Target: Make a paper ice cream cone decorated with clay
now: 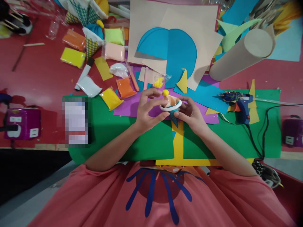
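A small craft ice-cream cone is held between my hands, point down, with a blue patterned body. Round its top runs a white rim; peach-coloured material lies inside and a yellow ball shows at the far edge. My left hand is curled at the rim's left side, thumb and fingers touching it. My right hand grips the cone from the right, thumb in front and fingers partly hidden behind it. Below the cone, purple paper lies over a green sheet.
Clay packets, among them an orange one and a yellow one, lie left. A blue glue gun with a trailing cord rests right. Behind stand a blue-and-beige paper card and a paper roll. A finished-looking cone lies upper left.
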A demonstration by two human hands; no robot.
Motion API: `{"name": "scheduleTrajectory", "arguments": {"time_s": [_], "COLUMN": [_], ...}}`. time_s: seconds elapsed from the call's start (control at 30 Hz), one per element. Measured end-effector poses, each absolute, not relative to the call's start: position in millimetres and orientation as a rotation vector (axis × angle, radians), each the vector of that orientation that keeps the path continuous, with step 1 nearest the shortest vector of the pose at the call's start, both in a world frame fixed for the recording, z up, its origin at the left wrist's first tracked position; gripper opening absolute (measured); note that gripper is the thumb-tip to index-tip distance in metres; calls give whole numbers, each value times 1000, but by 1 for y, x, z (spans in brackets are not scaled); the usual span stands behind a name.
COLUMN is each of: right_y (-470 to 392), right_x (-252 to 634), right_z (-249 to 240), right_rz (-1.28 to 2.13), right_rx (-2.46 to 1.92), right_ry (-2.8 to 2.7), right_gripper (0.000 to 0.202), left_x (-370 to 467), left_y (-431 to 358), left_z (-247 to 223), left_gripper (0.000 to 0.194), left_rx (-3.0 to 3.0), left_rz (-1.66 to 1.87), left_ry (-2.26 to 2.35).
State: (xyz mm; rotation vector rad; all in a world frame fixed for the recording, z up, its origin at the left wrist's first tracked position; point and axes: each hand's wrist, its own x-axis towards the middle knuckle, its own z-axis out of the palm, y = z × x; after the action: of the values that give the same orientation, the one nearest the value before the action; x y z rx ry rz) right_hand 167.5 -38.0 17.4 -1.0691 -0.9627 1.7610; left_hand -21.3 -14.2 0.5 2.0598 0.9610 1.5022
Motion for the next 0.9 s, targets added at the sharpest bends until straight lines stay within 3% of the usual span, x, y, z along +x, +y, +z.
{"name": "scheduleTrajectory", "arguments": {"time_s": [0.17,0.53,0.6,0.73,0.9], "right_y": [-39,-39,-39,-41,-42], "right_x": [168,169,169,167,164], "right_z": [13,14,14,15,18], "right_rz": [1706,1684,1715,1747,1761], "right_rx": [-1129,-1152,-1135,-1107,-1066], "right_ry": [-1093,-1195,-1161,-1000,-960], "right_gripper": [59,60,54,39,39], "left_x": [-21,-19,-18,-15,-16], "left_y": [-16,-16,-17,-18,-17], "left_z": [0,-1,-3,-14,-19], "left_gripper": [14,9,21,71,63], "left_rx": [2153,1995,1908,1659,1643], "left_rz": [1415,1380,1376,1305,1137], "left_ry": [1038,1051,1001,900,949]}}
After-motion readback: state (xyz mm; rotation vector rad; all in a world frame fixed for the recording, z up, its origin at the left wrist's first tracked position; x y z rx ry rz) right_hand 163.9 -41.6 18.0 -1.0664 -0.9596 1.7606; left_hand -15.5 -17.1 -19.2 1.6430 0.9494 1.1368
